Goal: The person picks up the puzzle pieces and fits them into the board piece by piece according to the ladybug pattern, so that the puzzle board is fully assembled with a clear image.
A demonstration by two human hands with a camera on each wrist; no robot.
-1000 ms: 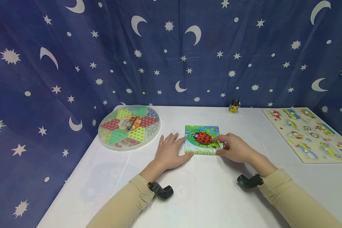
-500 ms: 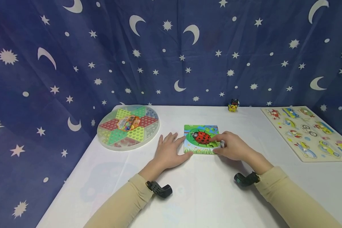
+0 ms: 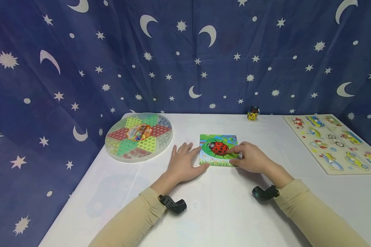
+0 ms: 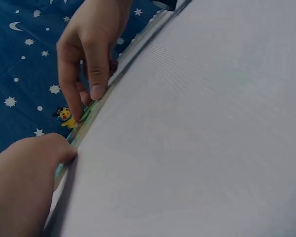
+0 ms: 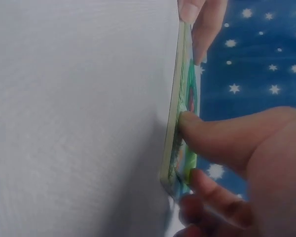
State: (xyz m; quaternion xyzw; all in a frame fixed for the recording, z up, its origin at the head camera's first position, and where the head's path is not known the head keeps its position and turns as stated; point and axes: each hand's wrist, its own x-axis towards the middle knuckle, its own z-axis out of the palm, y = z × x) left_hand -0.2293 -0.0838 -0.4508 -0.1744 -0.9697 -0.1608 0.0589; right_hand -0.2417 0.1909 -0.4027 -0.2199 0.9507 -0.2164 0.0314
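A small square ladybug jigsaw puzzle [image 3: 216,161] lies flat on the white table in the head view. My left hand [image 3: 183,166] rests at its left side, fingers spread, the thumb touching the lower left corner. Over the lower right part, my right hand [image 3: 253,157] has its thumb and bent index finger on a green puzzle piece [image 5: 190,160] and hides much of that corner. The right wrist view has the right thumb [image 5: 202,133] on the puzzle's near edge. Whether the piece sits fully flush I cannot tell.
A round Chinese checkers board [image 3: 139,137] lies at the left. A wooden peg puzzle [image 3: 335,144] with vehicle pictures is at the right. One small yellow figurine [image 3: 253,114] stands at the back edge, before a blue curtain [image 3: 173,51] with moons and stars.
The right fingers have shifted slightly left and down over the lower right corner, and the green piece, tilted before, now lies flatter. My left hand keeps its place.
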